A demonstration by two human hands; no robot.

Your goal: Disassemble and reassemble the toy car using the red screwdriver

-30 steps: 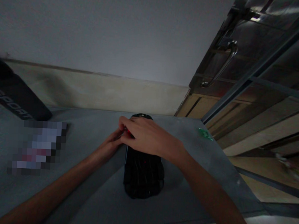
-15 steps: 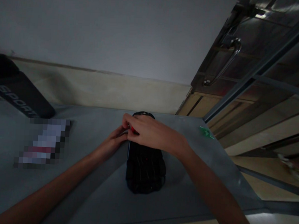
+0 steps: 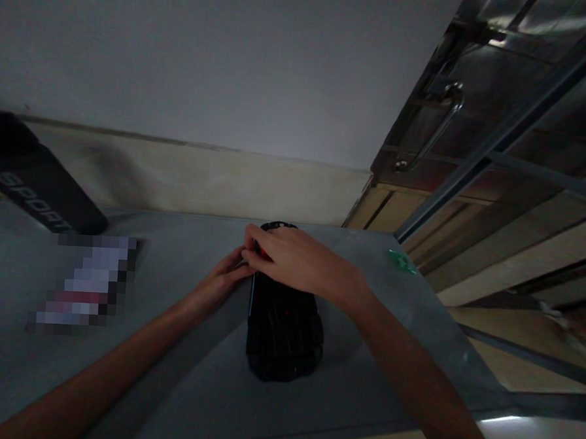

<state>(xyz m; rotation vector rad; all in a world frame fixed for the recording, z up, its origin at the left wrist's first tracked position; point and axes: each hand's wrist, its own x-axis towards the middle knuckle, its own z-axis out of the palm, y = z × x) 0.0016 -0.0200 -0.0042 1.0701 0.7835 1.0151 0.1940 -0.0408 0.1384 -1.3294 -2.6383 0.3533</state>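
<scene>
A black object shaped like a toy car [image 3: 285, 330] lies lengthwise on the grey table, its far part under my hands. My right hand [image 3: 291, 257] reaches across it, fingers curled round a small red thing [image 3: 260, 250] at its far left side. Only a bit of that red thing shows between the fingers. Beside the car's left edge, my left hand [image 3: 229, 268] has its fingertips against the same spot, touching the fingers of my right hand. What the left fingertips grip is hidden.
On the grey table [image 3: 177, 370], a blurred-out flat item [image 3: 88, 277] lies left. A dark bottle marked SPORT [image 3: 44, 187] leans at the far left. Green crumpled wrapping [image 3: 401, 260] lies near the right edge. A wall [image 3: 226, 183] stands behind; a metal frame [image 3: 446, 188] rises right.
My right fingers have shifted slightly at the red thing. The whole view has moved a little; the car and the left hand stay in nearly the same place.
</scene>
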